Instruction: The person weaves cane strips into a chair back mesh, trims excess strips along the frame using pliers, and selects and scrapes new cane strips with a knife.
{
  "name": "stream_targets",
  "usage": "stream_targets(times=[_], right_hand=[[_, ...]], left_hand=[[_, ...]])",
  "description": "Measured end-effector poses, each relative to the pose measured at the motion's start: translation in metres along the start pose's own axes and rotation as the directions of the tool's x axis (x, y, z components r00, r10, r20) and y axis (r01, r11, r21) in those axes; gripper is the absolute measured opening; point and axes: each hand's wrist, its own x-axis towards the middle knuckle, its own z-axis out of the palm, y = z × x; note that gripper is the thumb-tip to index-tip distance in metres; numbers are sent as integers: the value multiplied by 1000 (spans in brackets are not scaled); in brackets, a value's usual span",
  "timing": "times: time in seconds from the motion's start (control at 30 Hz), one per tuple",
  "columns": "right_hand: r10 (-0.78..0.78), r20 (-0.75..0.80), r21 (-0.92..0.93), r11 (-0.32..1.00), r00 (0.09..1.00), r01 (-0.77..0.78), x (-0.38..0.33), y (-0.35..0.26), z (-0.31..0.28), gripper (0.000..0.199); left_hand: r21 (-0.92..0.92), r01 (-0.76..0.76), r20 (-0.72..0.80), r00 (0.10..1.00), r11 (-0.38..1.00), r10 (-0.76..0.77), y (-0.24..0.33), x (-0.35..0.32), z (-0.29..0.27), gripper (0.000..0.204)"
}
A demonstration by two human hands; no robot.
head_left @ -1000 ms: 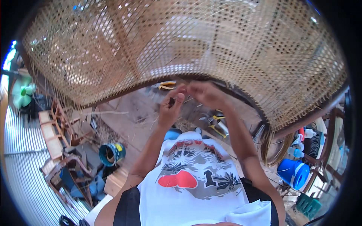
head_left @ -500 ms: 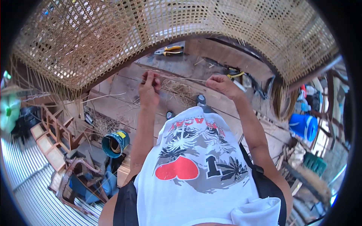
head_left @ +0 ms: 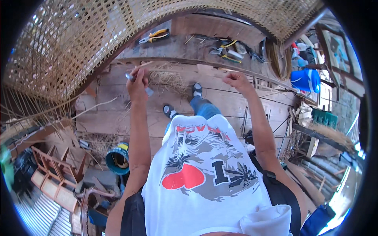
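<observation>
My left hand [head_left: 138, 84] is closed round a slim tool with a shiny metal end [head_left: 130, 77]; its kind is hard to make out. A pale strip [head_left: 145, 64] sticks up by its fingertips. To the right, my right hand [head_left: 238, 83] is held in a pinch; whether a thin strand lies in its fingers I cannot tell. Both hands are raised over the plank floor, apart from each other. Above them curves a woven cane panel [head_left: 88, 37] in a dark wooden frame, with loose cane ends hanging at its left.
Yellow-handled pliers [head_left: 157, 35] and other hand tools [head_left: 228, 52] lie on a wooden ledge. Cane scraps [head_left: 169, 78] litter the floor by my feet. A teal bucket [head_left: 117, 159] and wooden furniture frames [head_left: 55, 173] are at left; a blue pail [head_left: 306, 80] is at right.
My view has shifted, and the cane panel sits higher and farther left. My left hand now shows a shiny-ended tool. The strand stretched between my hands is no longer clearly visible.
</observation>
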Motion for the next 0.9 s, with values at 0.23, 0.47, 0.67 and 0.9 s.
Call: stream_targets(times=[0.23, 0.47, 0.67, 0.9], right_hand=[[103, 86, 142, 983, 991, -114, -30, 70, 30, 20], [-154, -447, -196, 978, 881, 71, 43, 108, -51, 27], [-378, -195, -205, 918, 905, 339, 84, 102, -83, 53], [-218, 171, 164, 968, 961, 190, 68, 139, -137, 31]], left_hand=[[63, 81, -70, 995, 995, -77, -20, -62, -21, 25], [221, 89, -122, 990, 971, -63, -52, -56, 65, 11], [455, 132, 3, 989, 881, -150, -143, -92, 210, 16], [440, 11, 158, 983, 898, -90, -214, -145, 408, 22]])
